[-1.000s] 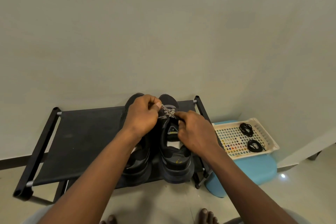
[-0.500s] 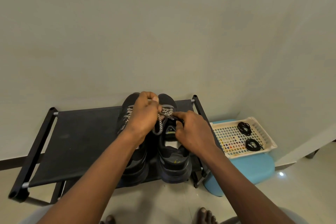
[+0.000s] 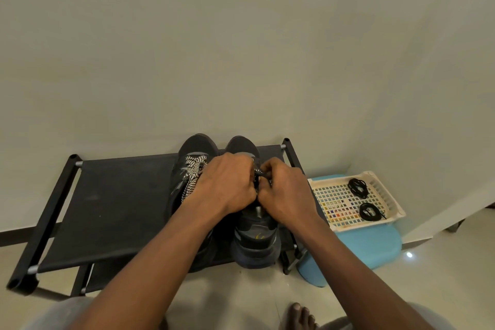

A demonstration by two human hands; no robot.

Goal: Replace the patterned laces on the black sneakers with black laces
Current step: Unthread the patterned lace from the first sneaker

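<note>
– Starting at the left, what is found?

– A black shoe rack [image 3: 107,209] is set against the wall [image 3: 241,61]. Both sneakers are stood at its right end, toes to the wall and heels toward the person, so that the lacing is presented to the hands. The left sneaker [image 3: 197,146] is untouched; its patterned lace [image 3: 193,172] is threaded and left lying down the front.

– And the hands?

– Both are brought together over the right sneaker [image 3: 257,233]. The left hand [image 3: 227,185] is held knuckles-up with its fingers curled under. The tips are hidden, so what is gripped cannot be told. On the right hand [image 3: 286,191], thumb and forefinger are pinched on a short stretch of striped lace [image 3: 257,173], with the other fingers folded in. That lace is judged to be in the course of being worked loose, one hand bracing and the other pulling.

– Where are the replacements kept?

– Two coiled black laces [image 3: 357,187] are laid in a cream basket [image 3: 389,202] on a blue stool [image 3: 375,244]. The stool is placed just beside the rack's right end, presumably so the laces can be reached once the shoe is stripped.
</note>
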